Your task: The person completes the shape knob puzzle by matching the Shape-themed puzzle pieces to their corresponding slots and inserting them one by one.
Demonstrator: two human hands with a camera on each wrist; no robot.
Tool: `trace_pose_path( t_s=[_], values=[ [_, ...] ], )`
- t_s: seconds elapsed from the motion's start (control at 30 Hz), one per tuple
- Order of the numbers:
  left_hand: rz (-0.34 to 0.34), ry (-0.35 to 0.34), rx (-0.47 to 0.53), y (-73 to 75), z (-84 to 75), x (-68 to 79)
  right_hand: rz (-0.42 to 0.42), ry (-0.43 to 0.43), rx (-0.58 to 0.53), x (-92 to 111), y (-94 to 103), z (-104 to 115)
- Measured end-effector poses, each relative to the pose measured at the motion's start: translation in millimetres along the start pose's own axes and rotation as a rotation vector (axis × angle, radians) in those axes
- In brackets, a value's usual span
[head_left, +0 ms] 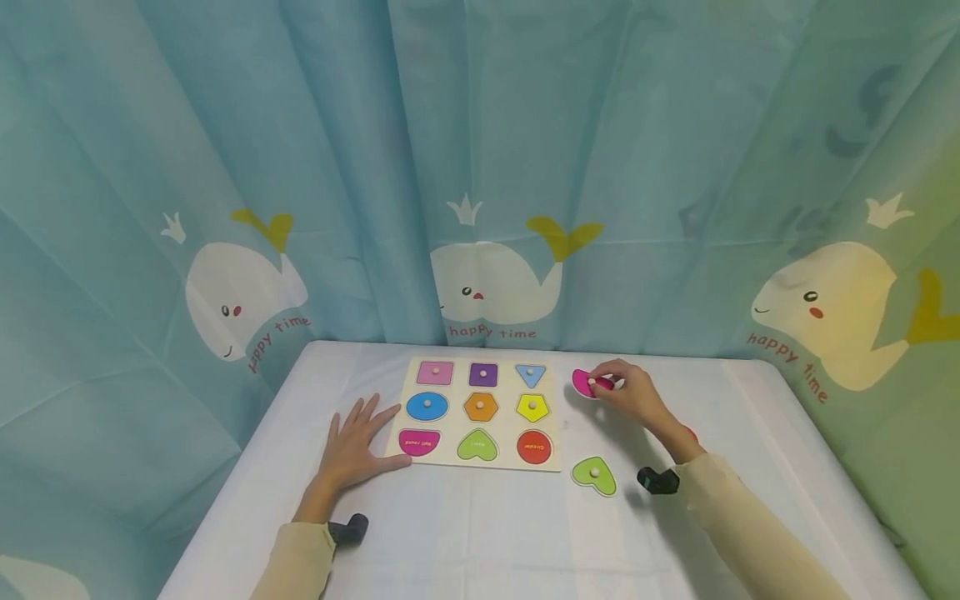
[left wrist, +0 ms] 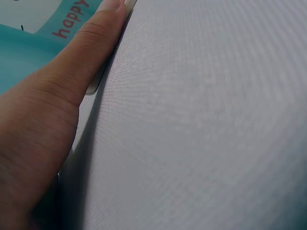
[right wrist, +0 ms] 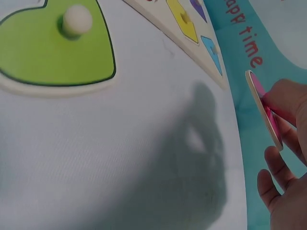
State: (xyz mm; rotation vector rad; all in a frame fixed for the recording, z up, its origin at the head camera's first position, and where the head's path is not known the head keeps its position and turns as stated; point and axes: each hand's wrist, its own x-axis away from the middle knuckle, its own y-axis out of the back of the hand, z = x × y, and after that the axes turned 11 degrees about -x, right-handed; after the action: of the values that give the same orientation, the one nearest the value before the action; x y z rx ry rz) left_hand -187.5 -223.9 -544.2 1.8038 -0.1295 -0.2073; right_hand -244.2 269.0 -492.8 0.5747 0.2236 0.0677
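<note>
My right hand (head_left: 632, 395) pinches a magenta half-round puzzle piece (head_left: 581, 383) by its knob, to the right of the wooden shape board (head_left: 504, 457). In the right wrist view that piece (right wrist: 259, 91) is tilted and held above the table. Spread flat, my left hand (head_left: 352, 447) rests at the board's left edge, its thumb touching the near left corner. The board's half-round, heart and circle spaces in the near row show printed words without knobs. Its other shapes carry knobbed pieces. A green heart piece (head_left: 594, 476) lies on the table, right of the board.
A red piece (head_left: 691, 433) is mostly hidden behind the right forearm. White cloth covers the table (head_left: 480, 533). Behind it hangs a blue curtain (head_left: 360, 167) with whale prints. Each wrist wears a small black camera (head_left: 657, 481).
</note>
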Motion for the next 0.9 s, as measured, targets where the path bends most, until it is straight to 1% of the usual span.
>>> trace_pose_path(
  t_s=[0.17, 0.33, 0.6, 0.63, 0.73, 0.9],
  values=[
    [-0.007, 0.002, 0.003, 0.6, 1.1, 1.4, 0.028, 0.001, -0.003, -6.6, -10.3, 6.7],
    [-0.003, 0.002, 0.0, 0.2, 1.3, 1.3, 0.062, 0.014, -0.015, -14.2, -24.1, 19.1],
    [-0.006, -0.003, 0.001, -0.6, -0.1, 0.3, 0.096, 0.131, -0.028, -24.3, -44.3, 34.7],
    [-0.005, -0.004, 0.0, -0.8, -0.1, 0.2, 0.098, 0.135, -0.033, -24.9, -46.4, 36.5],
    [-0.006, -0.004, -0.003, -1.3, 0.0, -0.1, 0.107, 0.142, -0.053, -25.9, -51.5, 42.3],
    [-0.006, -0.006, -0.009, -1.9, 1.0, -0.5, 0.124, 0.122, -0.062, -26.9, -57.3, 50.2]
  ],
)
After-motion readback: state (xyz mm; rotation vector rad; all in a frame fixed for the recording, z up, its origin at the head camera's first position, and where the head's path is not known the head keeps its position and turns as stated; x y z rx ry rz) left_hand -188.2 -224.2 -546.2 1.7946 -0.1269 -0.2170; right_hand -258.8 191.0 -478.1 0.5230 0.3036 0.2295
